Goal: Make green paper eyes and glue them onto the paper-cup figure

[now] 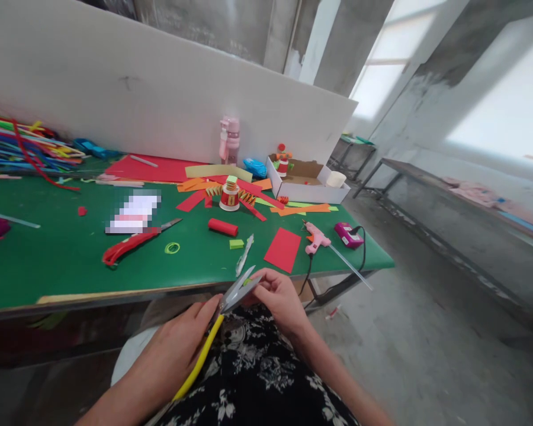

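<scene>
My left hand [177, 340] grips a pair of scissors [237, 294] with a yellow handle. Their blades stand apart and point up and away from me, just off the table's front edge. Between the blades shows a small piece of green paper [247, 282], pinched in the fingers of my right hand [278, 297]. Part of that paper is hidden by the blade and fingers. Beyond my hands a white craft knife [244, 255], a small green paper piece [236, 244], a red paper roll [222, 227] and a red paper rectangle [283, 249] lie on the green table [195, 260].
A paper cup figure [230, 196] with folded paper arms stands mid-table. Red-handled scissors [133, 244] lie left. A pink glue gun [316, 238] with its cord sits right, beside a purple box [349, 235]. Behind are a pink bottle [230, 142], a white box [308, 190] and pipe cleaners [26, 147].
</scene>
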